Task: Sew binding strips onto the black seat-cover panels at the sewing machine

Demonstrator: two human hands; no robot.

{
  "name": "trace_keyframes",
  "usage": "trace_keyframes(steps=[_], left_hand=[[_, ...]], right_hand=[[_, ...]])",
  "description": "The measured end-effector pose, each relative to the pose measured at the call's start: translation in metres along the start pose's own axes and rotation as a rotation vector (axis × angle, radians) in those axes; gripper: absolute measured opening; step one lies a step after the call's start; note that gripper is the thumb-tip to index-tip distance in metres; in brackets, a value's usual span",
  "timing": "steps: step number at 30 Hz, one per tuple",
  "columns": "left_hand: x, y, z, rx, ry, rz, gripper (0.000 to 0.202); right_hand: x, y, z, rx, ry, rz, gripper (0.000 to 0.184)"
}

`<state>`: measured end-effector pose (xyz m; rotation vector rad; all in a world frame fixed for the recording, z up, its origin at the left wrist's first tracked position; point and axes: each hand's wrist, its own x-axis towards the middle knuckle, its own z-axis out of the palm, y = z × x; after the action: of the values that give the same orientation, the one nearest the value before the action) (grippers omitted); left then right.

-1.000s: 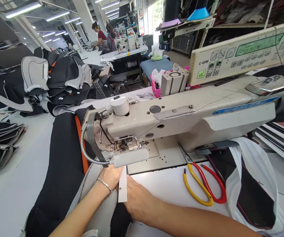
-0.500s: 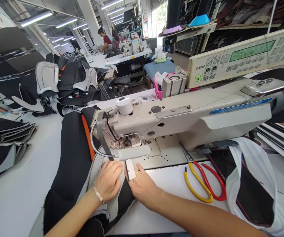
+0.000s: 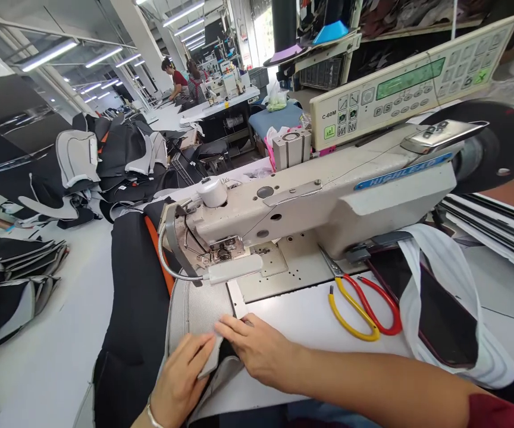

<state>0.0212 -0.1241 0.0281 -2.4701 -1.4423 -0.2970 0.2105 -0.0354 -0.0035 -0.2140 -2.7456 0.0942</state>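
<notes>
A grey mesh fabric piece [image 3: 206, 306] with a black backing lies under the sewing machine [image 3: 279, 208], its near part folded toward me. My left hand [image 3: 183, 374] is closed on its near edge, thumb and fingers pinching a turned-up flap. Beside it, my right hand [image 3: 259, 351] pinches the right edge of the same piece, where some black material shows; the thumb is partly hidden. A narrow white strip [image 3: 237, 297] runs from the machine plate to the right fingertips. The needle area is partly covered by a white lamp bar [image 3: 234, 270].
Scissors [image 3: 366, 306] with red and yellow handles lie right of my hands. Farther right, white strap material [image 3: 475, 297] loops over a dark phone-like slab [image 3: 447, 321]. A control panel [image 3: 413, 83] stands behind the machine. Stacked fabric pieces [image 3: 16, 291] lie left. Two people work in the background.
Both hands have moved back toward me along the fabric, uncovering more grey mesh and the white strip. The left hand now pinches the near edge. The whole view has shifted slightly.
</notes>
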Motion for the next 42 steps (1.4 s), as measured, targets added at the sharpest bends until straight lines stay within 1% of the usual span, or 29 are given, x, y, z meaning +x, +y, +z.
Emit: trace_keyframes(steps=[3, 6, 7, 8, 9, 10, 11, 13, 15, 17, 19, 23, 25, 32, 37, 42], left_hand=[[0.012, 0.011, -0.008, -0.189, -0.092, -0.006, 0.045], [0.031, 0.013, -0.018, -0.43, -0.22, -0.003, 0.038], [0.039, 0.012, -0.02, -0.48, -0.234, -0.011, 0.033], [0.047, 0.01, -0.02, -0.485, -0.224, -0.026, 0.03], [0.055, 0.008, -0.017, -0.438, -0.198, -0.039, 0.03], [0.062, 0.007, -0.012, -0.347, -0.159, -0.04, 0.029], [0.068, 0.005, -0.005, -0.229, -0.11, -0.02, 0.029], [0.075, 0.003, 0.012, -0.022, -0.037, 0.072, 0.029], [0.075, 0.002, 0.026, 0.075, 0.015, 0.168, 0.027], [0.071, 0.001, 0.034, 0.099, 0.06, 0.202, 0.026], [0.065, 0.001, 0.035, 0.101, 0.073, 0.185, 0.024], [0.058, 0.004, 0.032, 0.065, 0.075, 0.108, 0.02], [0.058, 0.006, 0.032, 0.05, 0.076, 0.087, 0.018], [0.064, 0.017, 0.032, 0.089, 0.084, 0.082, 0.022], [0.062, 0.021, 0.035, 0.085, 0.102, 0.045, 0.022], [0.058, 0.018, 0.04, 0.008, 0.102, 0.013, 0.021]], right_hand=[[-0.001, 0.0, 0.002, 0.04, -0.033, -0.02, 0.014], [-0.002, -0.003, 0.007, 0.063, -0.08, 0.001, 0.014], [-0.002, -0.004, 0.009, 0.064, -0.091, 0.003, 0.014], [-0.001, -0.005, 0.01, 0.057, -0.101, 0.001, 0.012], [-0.001, -0.006, 0.011, 0.044, -0.108, -0.004, 0.01], [0.0, -0.007, 0.011, 0.027, -0.118, -0.014, 0.009], [0.001, -0.008, 0.011, 0.008, -0.13, -0.021, 0.009], [0.002, -0.009, 0.008, -0.031, -0.154, -0.022, 0.013], [0.003, -0.01, 0.006, -0.056, -0.178, -0.004, 0.017], [0.002, -0.011, 0.004, -0.066, -0.194, 0.009, 0.017], [0.001, -0.013, 0.005, -0.056, -0.201, 0.006, 0.015], [-0.001, -0.015, 0.011, -0.025, -0.185, -0.003, 0.011], [-0.001, -0.015, 0.012, -0.014, -0.191, -0.001, 0.01], [0.001, -0.016, 0.012, -0.044, -0.197, 0.035, 0.013], [0.001, -0.013, 0.01, 0.005, -0.207, 0.001, 0.006], [0.001, -0.01, 0.008, 0.034, -0.2, -0.034, 0.009]])
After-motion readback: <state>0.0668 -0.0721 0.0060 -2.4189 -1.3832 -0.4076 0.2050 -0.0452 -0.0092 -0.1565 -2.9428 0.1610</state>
